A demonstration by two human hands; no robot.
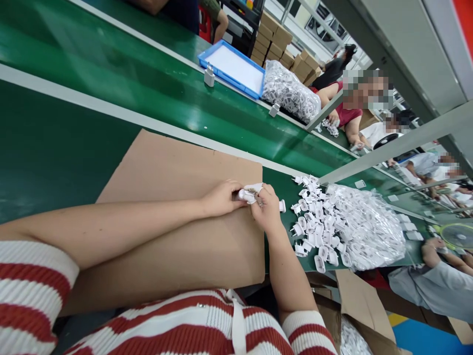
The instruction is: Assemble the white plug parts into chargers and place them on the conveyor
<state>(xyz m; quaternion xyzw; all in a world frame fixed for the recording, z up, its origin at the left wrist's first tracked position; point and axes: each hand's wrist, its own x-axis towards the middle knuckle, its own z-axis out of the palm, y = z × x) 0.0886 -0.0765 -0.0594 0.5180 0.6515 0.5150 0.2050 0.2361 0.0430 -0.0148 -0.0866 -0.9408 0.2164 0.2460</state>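
Observation:
My left hand (221,197) and my right hand (266,209) meet over the far edge of a brown cardboard sheet (177,177). Both are closed around a small white plastic plug part (249,192) held between their fingertips. The fingertips wear white finger cots. Another white plug part (282,205) lies just right of my right hand. A loose heap of white plug parts (314,227) spreads on the green bench beyond my right hand, spilling from a clear plastic bag (369,229).
A green conveyor belt (148,84) runs behind the cardboard, carrying a grey-white charger (209,75) and another (274,109). A blue tray (233,66) and a full bag of parts (291,93) sit across it. Other people work at right. An open carton (354,305) stands below.

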